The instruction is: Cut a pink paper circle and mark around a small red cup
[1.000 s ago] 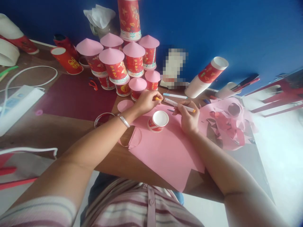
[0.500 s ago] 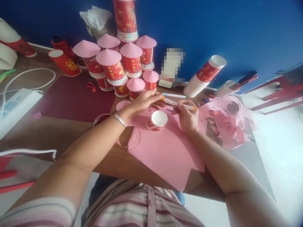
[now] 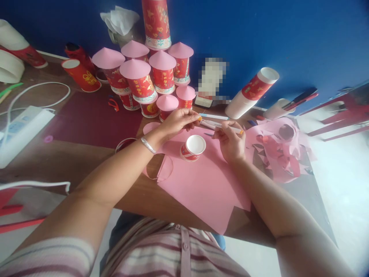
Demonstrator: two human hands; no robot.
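Note:
My right hand (image 3: 233, 140) is closed around a white marker (image 3: 213, 124) with orange ends. At the marker's left end, the fingertips of my left hand (image 3: 182, 120) pinch its orange cap (image 3: 200, 119). Whether the cap is fully off the marker cannot be made out. Below and between my hands, a short red-and-white paper cup (image 3: 193, 148) stands on a large pink paper sheet (image 3: 201, 188), its white round face up. Behind my left hand stand several red paper cups with pink cone tops (image 3: 135, 69).
Cut pink paper scraps (image 3: 284, 154) lie to the right. A leaning cup stack (image 3: 253, 92) and a pen holder (image 3: 278, 109) stand near the blue wall. At left are a white power strip (image 3: 24, 134) with its cable and a dark red sheet (image 3: 98, 123).
My right hand has moved slightly right with the marker. My left hand stays at the orange cap. The whole view has shifted a little to the right.

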